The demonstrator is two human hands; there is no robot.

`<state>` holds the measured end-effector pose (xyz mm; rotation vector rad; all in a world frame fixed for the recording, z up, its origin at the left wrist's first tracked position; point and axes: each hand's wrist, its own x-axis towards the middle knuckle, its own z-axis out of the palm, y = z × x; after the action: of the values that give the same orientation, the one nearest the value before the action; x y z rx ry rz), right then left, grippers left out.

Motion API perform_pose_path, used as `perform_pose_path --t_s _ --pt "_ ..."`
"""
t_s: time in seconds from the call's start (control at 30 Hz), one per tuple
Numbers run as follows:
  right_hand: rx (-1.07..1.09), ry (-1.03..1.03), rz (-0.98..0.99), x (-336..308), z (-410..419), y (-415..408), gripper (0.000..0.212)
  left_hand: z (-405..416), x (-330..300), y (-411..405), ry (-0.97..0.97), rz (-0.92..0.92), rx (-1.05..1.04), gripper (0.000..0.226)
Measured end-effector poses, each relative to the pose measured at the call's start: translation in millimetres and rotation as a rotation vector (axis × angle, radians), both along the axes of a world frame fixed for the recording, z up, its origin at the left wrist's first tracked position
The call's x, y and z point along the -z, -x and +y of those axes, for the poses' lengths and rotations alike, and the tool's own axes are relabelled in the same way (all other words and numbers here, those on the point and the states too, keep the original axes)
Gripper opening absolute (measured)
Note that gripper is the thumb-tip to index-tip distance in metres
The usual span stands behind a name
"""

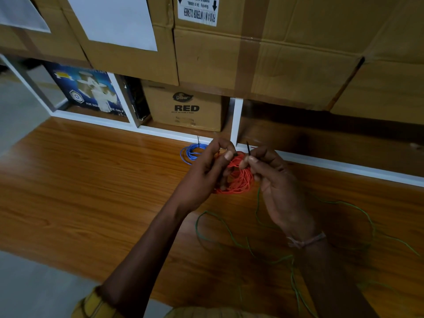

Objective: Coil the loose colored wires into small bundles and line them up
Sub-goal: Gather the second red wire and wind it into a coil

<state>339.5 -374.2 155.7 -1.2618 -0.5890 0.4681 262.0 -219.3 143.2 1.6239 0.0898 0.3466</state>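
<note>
A: Where's the red coil?
B: Held up between both hands, just past centre, above the wood floor. The left hand curls round its nine o'clock side, thumb and forefinger closed at the top, seemingly on a dark tie end.
A: And the right hand?
B: At the coil's three o'clock, thumb and forefinger pinching a thin black tie that sticks up at twelve; the other fingers are loosely bent.
A: The blue coil?
B: On the floor at ten o'clock from the red one, against the white shelf edge, a black tie upright on it.
A: Green wire?
B: Loose, sprawled from five to seven o'clock under the forearms.
A: Behind?
B: Boxes on the shelf.
</note>
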Motion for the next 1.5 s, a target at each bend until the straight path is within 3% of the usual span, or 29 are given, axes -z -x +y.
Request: perform_pose_path --t_s 0.13,0.3,0.4,0.53,0.67,0.93,1.1,1.23,1.5 --pt "-0.004 0.013 -0.02 0.9 -2.8 -2.8 0.011 -1.8 2.5 -1.2 0.111 0.039 -0.024 0.02" --pt "0.068 -0.048 0.127 0.3 -1.8 -2.1 0.014 -2.6 4.4 -3.2 0.133 0.055 -0.03 0.022" --pt "0.179 -0.008 0.042 4.1 0.7 -1.5 0.003 -4.2 1.9 -4.5 0.114 0.073 -0.046 0.024" --pt "0.338 0.038 -0.043 8.4 2.8 1.8 0.013 -6.1 0.0 -6.6 0.064 0.097 -0.081 0.024" --pt "0.396 0.051 -0.012 10.0 1.3 2.5 0.011 -8.1 -1.3 -6.1 0.073 0.103 -0.091 0.026" --pt "0.372 0.119 -0.095 0.9 -6.5 0.1 0.007 -7.6 -7.7 -1.7 0.176 0.088 -0.008 0.026" --pt "0.265 0.184 -0.148 -17.0 -13.8 -3.3 0.012 -5.1 -9.1 -4.1 0.339 0.101 0.032 0.038" --pt "0.143 0.268 -0.175 -33.7 -17.1 -13.0 0.002 -9.0 -8.7 -4.6 0.529 0.064 0.144 0.029" --pt "0.032 0.298 -0.179 -45.2 -18.6 -24.3 0.005 -9.1 -11.7 -2.1 0.57 0.052 0.184 0.021"
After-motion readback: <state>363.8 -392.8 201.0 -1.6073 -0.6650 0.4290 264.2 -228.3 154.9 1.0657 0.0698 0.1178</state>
